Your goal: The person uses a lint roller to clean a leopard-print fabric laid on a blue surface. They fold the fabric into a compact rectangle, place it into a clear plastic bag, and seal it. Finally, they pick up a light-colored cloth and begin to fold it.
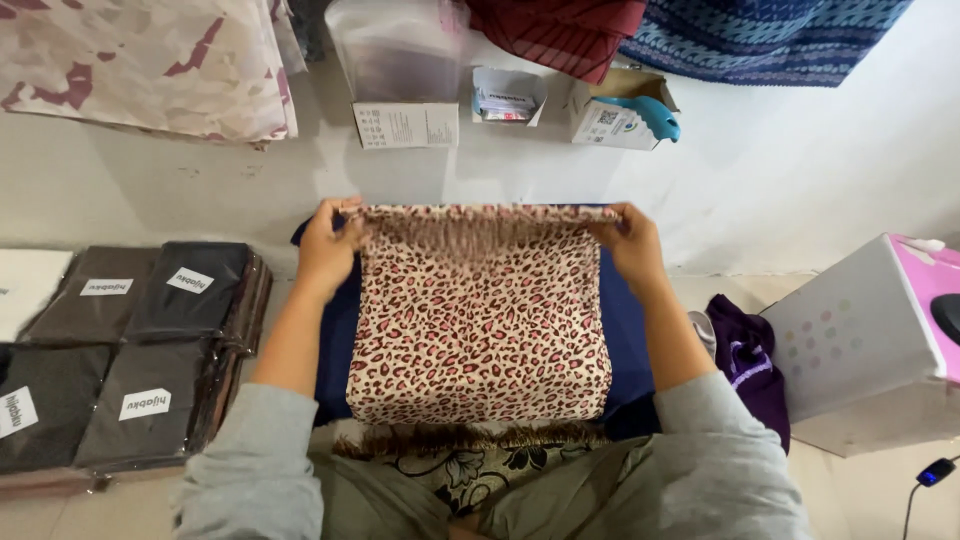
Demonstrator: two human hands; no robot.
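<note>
Both hands, left hand and right hand, clench the leopard-print cloth on the floor, packaged dark garments left, white box right.

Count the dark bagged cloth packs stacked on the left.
4 show on top: back left, back right, front left, front right. Each sits on a stack, so more lie hidden beneath. A white pack is further left.

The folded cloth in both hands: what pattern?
Leopard print, pink and brown spots on cream, seen in the head view on the cloth.
</note>
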